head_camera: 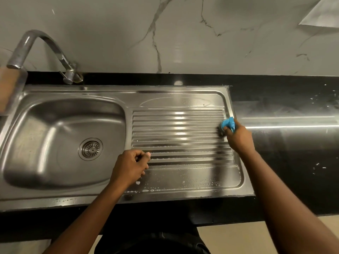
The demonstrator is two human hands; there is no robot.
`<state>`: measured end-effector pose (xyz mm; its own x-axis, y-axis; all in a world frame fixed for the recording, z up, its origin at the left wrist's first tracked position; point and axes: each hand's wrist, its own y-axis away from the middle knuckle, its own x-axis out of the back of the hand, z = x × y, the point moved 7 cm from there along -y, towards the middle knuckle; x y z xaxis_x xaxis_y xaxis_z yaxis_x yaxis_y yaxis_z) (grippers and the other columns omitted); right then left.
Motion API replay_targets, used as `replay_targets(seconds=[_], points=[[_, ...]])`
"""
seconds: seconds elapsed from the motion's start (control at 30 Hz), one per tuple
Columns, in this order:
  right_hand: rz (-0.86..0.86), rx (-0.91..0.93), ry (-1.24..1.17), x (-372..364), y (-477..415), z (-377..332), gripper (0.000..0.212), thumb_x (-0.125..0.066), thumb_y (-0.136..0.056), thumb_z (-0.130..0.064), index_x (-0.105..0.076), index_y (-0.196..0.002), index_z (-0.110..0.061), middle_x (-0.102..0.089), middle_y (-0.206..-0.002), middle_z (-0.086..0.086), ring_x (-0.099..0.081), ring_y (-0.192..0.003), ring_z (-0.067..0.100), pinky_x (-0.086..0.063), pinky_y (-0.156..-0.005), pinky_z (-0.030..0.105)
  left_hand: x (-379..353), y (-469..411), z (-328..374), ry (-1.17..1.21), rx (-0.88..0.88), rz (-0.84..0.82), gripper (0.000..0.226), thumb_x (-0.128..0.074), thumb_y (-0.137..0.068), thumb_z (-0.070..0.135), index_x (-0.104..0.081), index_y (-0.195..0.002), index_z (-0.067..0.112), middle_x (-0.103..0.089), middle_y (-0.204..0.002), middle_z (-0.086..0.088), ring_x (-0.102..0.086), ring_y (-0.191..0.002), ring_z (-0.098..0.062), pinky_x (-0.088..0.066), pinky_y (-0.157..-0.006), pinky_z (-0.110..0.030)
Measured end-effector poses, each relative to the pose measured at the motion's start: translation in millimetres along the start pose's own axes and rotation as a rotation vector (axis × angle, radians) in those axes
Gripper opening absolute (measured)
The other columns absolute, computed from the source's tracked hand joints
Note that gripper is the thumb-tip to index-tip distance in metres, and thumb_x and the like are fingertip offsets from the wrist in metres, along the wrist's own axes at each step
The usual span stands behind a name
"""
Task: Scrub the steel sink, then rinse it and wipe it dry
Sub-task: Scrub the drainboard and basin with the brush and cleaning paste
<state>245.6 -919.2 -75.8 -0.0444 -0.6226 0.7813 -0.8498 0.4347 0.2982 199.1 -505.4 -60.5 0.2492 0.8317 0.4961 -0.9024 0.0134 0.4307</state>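
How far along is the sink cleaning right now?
Early. Suds and droplets lie along the near edge of the draining board, so some scrubbing looks done. The right hand holds a blue scrubber at its far right ribs; the left hand rests closed. No water runs from the tap; the basin, rinsing and drying remain.

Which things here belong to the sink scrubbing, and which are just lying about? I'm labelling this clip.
Part of the job:
- steel sink, with ribbed drainboard and basin
- blue-handled scrubber, gripped in the right hand
- left hand, curled on the drainboard
- tap, for rinsing

Just lying about:
- white sheet, top right
- black countertop
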Motion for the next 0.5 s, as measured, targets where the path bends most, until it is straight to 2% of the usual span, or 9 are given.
replay_targets(seconds=[0.1, 0.23, 0.37, 0.5], points=[[0.022, 0.018, -0.042, -1.8, 12.1, 5.9, 0.050, -0.053, -0.107, -0.037, -0.044, -0.152, -0.018, -0.068, -0.119, 0.014, -0.065, -0.102, 0.027, -0.053, -0.090, 0.043, -7.1, 4.0, 2.8, 0.013, 0.001, 0.003, 0.027, -0.068, -0.101, 0.038, -0.076, -0.082, 0.022, -0.077, -0.070, 0.004, -0.074, -0.058, -0.018, -0.066, -0.065, -0.049], [0.021, 0.025, -0.025, -1.4, -11.7, -12.4, 0.048, -0.054, -0.106, -0.039, -0.047, -0.149, -0.017, -0.068, -0.123, 0.014, -0.066, -0.110, 0.035, -0.054, -0.096, 0.051, -11.6, 9.4, 4.5, 0.028, -0.007, 0.004, 0.026, -0.067, -0.102, 0.038, -0.077, -0.083, 0.023, -0.077, -0.070, 0.003, -0.074, -0.058, -0.018, -0.066, -0.067, -0.046], [-0.007, -0.015, -0.045, -2.6, -33.9, -29.3, 0.050, -0.057, -0.105, -0.035, -0.048, -0.150, -0.014, -0.066, -0.130, 0.017, -0.065, -0.113, 0.035, -0.054, -0.097, 0.048, -7.2, 16.0, 0.1, 0.034, -0.001, 0.034, 0.026, -0.067, -0.102, 0.036, -0.077, -0.083, 0.021, -0.076, -0.070, 0.003, -0.073, -0.057, -0.017, -0.066, -0.066, -0.045], [-0.003, 0.020, -0.079, -13.3, -14.6, -27.7, 0.054, -0.054, -0.107, -0.033, -0.040, -0.157, -0.016, -0.062, -0.136, 0.019, -0.063, -0.118, 0.035, -0.051, -0.099, 0.045, -3.0, 19.6, -10.1, 0.041, 0.027, 0.046, 0.029, -0.068, -0.102, 0.036, -0.076, -0.080, 0.018, -0.076, -0.068, 0.002, -0.073, -0.057, -0.020, -0.066, -0.066, -0.048]])
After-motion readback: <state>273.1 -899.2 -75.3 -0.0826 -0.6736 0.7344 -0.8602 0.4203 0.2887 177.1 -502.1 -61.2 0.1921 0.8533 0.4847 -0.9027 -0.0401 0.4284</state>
